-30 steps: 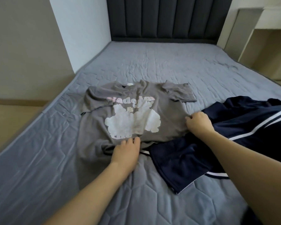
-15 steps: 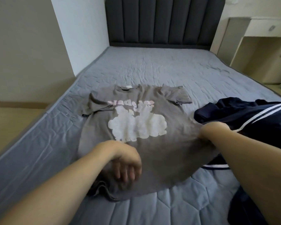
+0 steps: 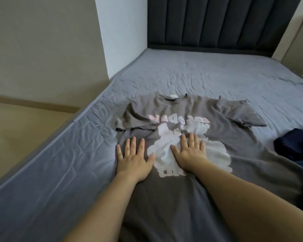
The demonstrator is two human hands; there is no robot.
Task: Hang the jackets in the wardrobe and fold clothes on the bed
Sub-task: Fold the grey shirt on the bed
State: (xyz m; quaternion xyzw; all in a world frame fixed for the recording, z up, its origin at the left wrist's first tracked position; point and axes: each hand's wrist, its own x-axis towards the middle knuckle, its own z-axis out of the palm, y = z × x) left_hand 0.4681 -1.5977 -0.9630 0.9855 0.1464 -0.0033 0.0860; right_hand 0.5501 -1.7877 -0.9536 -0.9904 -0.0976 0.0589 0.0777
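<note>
A grey T-shirt (image 3: 248, 165) with a white and pink print lies spread face up on the grey quilted bed (image 3: 217, 75), collar toward the headboard. My left hand (image 3: 132, 158) lies flat on the shirt's left side, fingers straight and spread. My right hand (image 3: 190, 152) presses flat on the white print in the shirt's middle. The shirt's left sleeve is folded inward over the chest. A dark navy garment (image 3: 294, 147) lies at the right edge, mostly out of view.
A dark padded headboard (image 3: 217, 23) stands at the far end. A white and beige wall (image 3: 59, 41) runs along the bed's left side, with a strip of floor (image 3: 16, 128) beside it. Beige furniture (image 3: 297, 41) stands at the far right.
The shirt's hem was pulled toward me and the shirt now lies spread out. Both hands let go of it and moved up to lie flat on its chest. The camera shifted left.
</note>
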